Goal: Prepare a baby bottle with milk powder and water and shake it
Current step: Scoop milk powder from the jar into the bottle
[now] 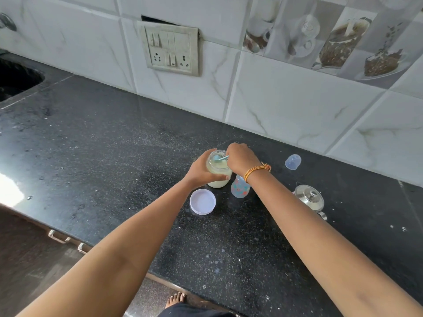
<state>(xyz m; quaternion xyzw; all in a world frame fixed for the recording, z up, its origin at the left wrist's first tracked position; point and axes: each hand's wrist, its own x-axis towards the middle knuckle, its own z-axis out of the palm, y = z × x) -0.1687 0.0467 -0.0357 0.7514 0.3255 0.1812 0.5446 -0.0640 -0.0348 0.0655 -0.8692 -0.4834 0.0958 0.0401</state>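
scooping step — the left hand (201, 172) wraps the open powder jar (218, 171) on the bench (114, 156), the right hand (241, 160) pinches a blue scoop (219, 158) dipped in its mouth. jar about half full of pale powder. baby bottle (239, 187) just beside, seemingly empty. next: carry a level scoop over its narrow neck.

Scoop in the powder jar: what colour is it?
Light blue. The scoop, held by the right hand, shows best in the head view.
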